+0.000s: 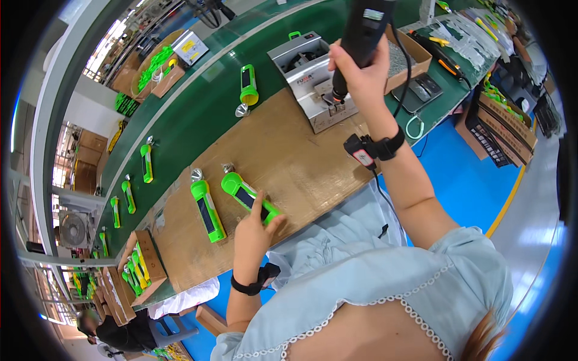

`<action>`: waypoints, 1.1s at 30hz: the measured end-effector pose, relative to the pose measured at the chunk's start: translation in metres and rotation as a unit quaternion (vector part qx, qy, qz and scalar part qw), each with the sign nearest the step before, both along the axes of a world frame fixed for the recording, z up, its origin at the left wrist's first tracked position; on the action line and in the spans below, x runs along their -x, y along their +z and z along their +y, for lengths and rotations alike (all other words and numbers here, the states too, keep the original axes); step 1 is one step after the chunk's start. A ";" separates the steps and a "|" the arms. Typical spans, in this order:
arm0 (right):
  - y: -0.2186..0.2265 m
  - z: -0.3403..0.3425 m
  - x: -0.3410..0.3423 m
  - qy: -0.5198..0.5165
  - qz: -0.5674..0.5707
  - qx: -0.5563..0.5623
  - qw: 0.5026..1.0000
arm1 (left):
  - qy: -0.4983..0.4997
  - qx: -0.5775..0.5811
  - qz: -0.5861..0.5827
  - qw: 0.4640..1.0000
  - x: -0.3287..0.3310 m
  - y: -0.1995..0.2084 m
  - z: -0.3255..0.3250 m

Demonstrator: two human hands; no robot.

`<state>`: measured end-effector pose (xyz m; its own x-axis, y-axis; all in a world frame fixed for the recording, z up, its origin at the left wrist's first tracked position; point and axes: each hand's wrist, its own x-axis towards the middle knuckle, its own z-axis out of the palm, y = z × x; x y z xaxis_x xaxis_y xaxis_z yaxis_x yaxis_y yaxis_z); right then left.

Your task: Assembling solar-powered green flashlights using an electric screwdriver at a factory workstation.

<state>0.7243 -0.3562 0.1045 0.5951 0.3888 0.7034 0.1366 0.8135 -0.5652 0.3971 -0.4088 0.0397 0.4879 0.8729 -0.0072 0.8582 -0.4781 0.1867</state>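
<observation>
My right hand is wrapped round a black electric screwdriver, held upright. The driver's tip meets the front of a grey metal screw feeder; whether a screw is on it I cannot tell. My left hand grips the near end of a green flashlight body with a dark panel, its index finger and thumb on the casing. The body lies on the cardboard sheet, a silver reflector at its far end. Left of it lies a similar flashlight body with its own reflector.
More green flashlights line the green bench toward the left. A carton of flashlights stands at the left end. Beyond the feeder are an open box of small parts and a dark scale. A cable hangs beside my right hand.
</observation>
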 end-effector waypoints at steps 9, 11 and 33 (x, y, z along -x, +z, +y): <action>-0.003 0.004 -0.002 0.005 -0.014 0.050 0.999 | -0.114 -0.089 -0.093 0.985 -0.060 0.009 0.004; -0.004 0.005 -0.002 0.015 -0.002 0.036 0.999 | -0.162 -0.152 -0.137 0.965 -0.073 0.003 0.010; -0.024 -0.070 0.073 0.190 0.027 0.072 0.979 | -0.160 -0.110 -0.237 0.952 -0.101 -0.036 0.024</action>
<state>0.6510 -0.4266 0.0809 0.4231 0.6821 0.5965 -0.1944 0.7113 -0.6754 0.4985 -0.3852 0.0041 0.6321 0.6332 0.4466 0.5056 -0.7738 0.3816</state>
